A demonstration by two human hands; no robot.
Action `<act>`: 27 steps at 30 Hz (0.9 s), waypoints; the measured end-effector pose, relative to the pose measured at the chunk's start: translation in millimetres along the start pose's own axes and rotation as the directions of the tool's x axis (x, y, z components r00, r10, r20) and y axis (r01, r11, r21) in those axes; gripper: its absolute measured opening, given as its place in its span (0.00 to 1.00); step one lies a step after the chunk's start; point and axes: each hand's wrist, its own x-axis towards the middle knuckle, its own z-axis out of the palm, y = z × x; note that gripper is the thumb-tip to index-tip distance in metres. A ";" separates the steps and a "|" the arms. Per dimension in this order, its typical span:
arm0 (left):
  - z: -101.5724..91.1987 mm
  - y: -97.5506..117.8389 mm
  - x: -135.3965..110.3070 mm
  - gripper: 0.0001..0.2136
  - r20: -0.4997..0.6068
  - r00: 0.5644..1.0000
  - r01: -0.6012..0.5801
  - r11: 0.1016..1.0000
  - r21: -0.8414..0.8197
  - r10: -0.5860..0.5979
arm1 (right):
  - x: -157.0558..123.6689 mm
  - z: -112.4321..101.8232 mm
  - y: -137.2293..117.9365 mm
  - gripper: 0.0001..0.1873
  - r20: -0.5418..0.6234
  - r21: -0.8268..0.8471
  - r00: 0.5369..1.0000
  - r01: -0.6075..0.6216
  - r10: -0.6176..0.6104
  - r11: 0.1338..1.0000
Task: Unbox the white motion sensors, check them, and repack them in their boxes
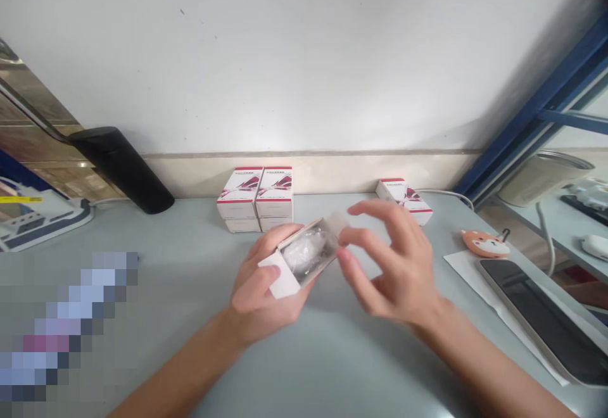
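- Open white box sits in the left hand, held over the grey table, mouth up toward camera
- Clear-wrapped item lies inside the box, shape under the film too shiny to make out
- Box long axis runs slantwise, near-left to far-right, from the left thumb to the right fingertips
- Left flap folds out under the left thumb; right flap stands out at the far-right end
- Left hand closed round the box, thumb on the left flap, other fingers round the far side and underneath
- Right hand is at the box's right end, fingers curled and parted, gripping nothing visible; thumb and index tips right by the right flap and rim, contact cannot be told
- From the right fingertips the wrapped item lies just to the left, inside the rim; left hand has the box, right is nearer the right flap
- Farther out: stacked boxes behind the left hand, single box behind the right, phone on paper at far right
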 end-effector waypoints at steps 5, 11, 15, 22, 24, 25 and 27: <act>-1.1 -4.2 1.8 0.16 -0.029 0.992 -0.116 0.987 0.113 0.120 | 1.1 7.0 10.0 0.07 0.042 0.029 0.997 -0.068 0.067 0.997; -15.4 -10.4 15.8 0.16 0.141 0.924 -0.381 0.885 0.268 0.355 | -2.5 17.5 12.6 0.10 0.110 -0.031 0.988 -0.104 0.107 0.994; -18.9 -1.4 22.7 0.16 0.205 0.880 -0.472 0.836 0.281 0.428 | -7.0 22.9 15.9 0.08 0.102 -0.013 0.986 -0.131 0.132 0.991; -14.4 0.8 20.5 0.15 0.301 0.921 -0.331 0.904 0.271 0.247 | -6.9 24.2 22.5 0.07 0.102 0.163 0.963 -0.264 0.250 0.951; -10.0 -5.7 17.2 0.19 0.240 0.961 -0.192 0.957 0.217 0.139 | -2.0 19.3 30.3 0.07 0.057 0.247 0.937 -0.348 0.345 0.905; -7.9 -9.2 15.2 0.21 0.210 0.973 -0.135 0.971 0.198 0.093 | 0.8 16.2 35.5 0.08 0.035 0.307 0.915 -0.393 0.402 0.867; -4.9 -15.1 11.4 0.26 0.162 0.987 -0.048 0.982 0.182 0.018 | 5.9 10.0 47.7 0.09 0.025 0.466 0.842 -0.487 0.540 0.739</act>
